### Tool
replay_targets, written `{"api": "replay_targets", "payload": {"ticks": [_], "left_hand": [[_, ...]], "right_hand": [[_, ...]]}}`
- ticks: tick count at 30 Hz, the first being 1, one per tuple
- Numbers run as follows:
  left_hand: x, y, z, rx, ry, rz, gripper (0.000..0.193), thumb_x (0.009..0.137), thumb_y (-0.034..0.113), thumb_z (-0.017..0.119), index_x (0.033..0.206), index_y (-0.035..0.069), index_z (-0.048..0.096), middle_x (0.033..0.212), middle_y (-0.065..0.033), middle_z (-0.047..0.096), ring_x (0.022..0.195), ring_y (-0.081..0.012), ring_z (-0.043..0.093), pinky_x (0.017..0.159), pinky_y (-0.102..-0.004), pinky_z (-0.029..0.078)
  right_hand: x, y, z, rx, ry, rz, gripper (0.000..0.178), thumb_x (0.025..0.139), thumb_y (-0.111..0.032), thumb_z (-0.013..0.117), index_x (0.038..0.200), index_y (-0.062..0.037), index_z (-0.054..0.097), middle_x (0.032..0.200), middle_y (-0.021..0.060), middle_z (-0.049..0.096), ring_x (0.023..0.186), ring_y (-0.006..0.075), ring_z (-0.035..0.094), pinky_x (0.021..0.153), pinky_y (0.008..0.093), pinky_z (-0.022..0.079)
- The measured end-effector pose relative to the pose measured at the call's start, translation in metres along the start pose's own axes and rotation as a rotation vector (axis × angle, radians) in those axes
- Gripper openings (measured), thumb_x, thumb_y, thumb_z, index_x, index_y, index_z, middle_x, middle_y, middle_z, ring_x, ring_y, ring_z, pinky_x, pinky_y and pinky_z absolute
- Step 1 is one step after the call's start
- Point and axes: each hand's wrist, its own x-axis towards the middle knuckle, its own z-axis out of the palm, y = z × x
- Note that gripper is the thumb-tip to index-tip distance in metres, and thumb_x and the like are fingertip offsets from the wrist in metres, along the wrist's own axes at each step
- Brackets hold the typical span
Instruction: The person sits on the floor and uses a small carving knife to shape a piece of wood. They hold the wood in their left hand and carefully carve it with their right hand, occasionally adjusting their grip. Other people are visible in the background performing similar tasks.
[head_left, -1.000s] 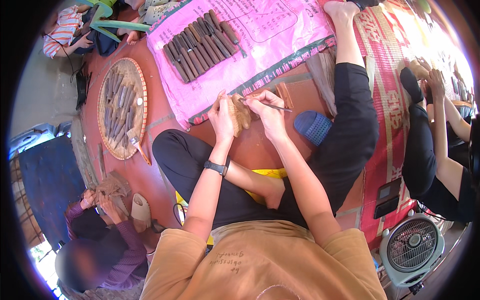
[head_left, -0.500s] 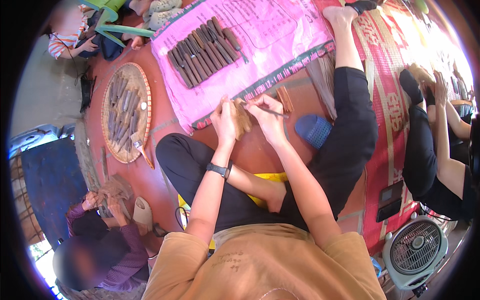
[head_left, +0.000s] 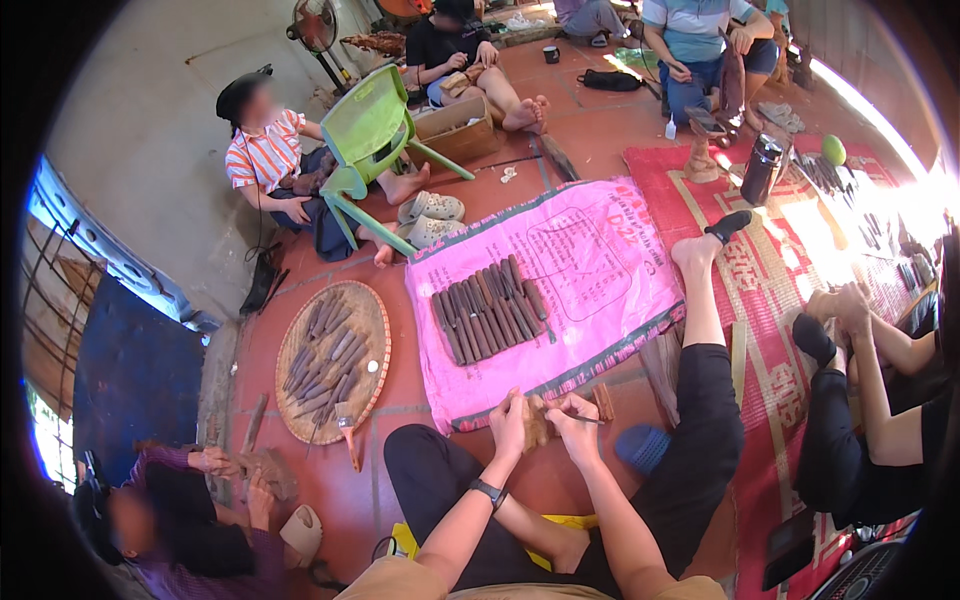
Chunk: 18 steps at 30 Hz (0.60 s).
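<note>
A tan, carved-looking piece of wood (head_left: 537, 428) is between my hands, low over the tiled floor beyond my crossed leg. My left hand (head_left: 509, 427) has its fingers closed around the wood's left side. My right hand (head_left: 576, 428) pinches a thin dark stick-like tool (head_left: 591, 418), its near end against or close to the wood; the tip is too small to make out. Just beyond my hands lies a pink printed sack (head_left: 600, 280), with a tight row of dark brown cylindrical handles (head_left: 488, 312) on it.
At left stands a round woven tray (head_left: 380, 330) holding brown sticks and a flat paintbrush (head_left: 347, 432). Reddish wood strips (head_left: 603, 402) and a blue plastic shoe (head_left: 641, 447) are right of my hands. A green chair (head_left: 370, 125) stands beyond; people sit around on the floor and red mat (head_left: 760, 400).
The view has tilted up, so more of the room and several people show farther off. My hands keep hold of the wood and the thin tool, with little change in grip.
</note>
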Motion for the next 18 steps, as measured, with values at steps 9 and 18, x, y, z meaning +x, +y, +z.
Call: {"api": "replay_targets", "payload": {"ticks": [9,18], "left_hand": [[0.01,-0.008,0.001,-0.071,-0.036,-0.141,0.046,0.091,0.026,0.055,0.12,-0.009,0.061,0.107,-0.0171,0.069,0.102,-0.0172,0.061,0.092,-0.0294,0.045],[-0.003,0.035,-0.008,0.014,-0.096,-0.137,0.04,0.093,0.025,0.055,0.113,-0.009,0.064,0.088,-0.0058,0.067,0.084,-0.0118,0.058,0.079,-0.0286,0.047]], "right_hand": [[0.005,-0.004,0.008,-0.092,0.067,-0.116,0.01,0.078,-0.001,0.07,0.071,-0.0015,0.062,0.069,0.0025,0.063,0.057,0.0042,0.049,0.05,0.022,0.037],[0.003,-0.022,0.013,-0.033,0.057,0.058,0.02,0.075,-0.006,0.068,0.065,0.0018,0.053,0.066,0.0036,0.06,0.063,0.0081,0.052,0.06,0.028,0.044]]}}
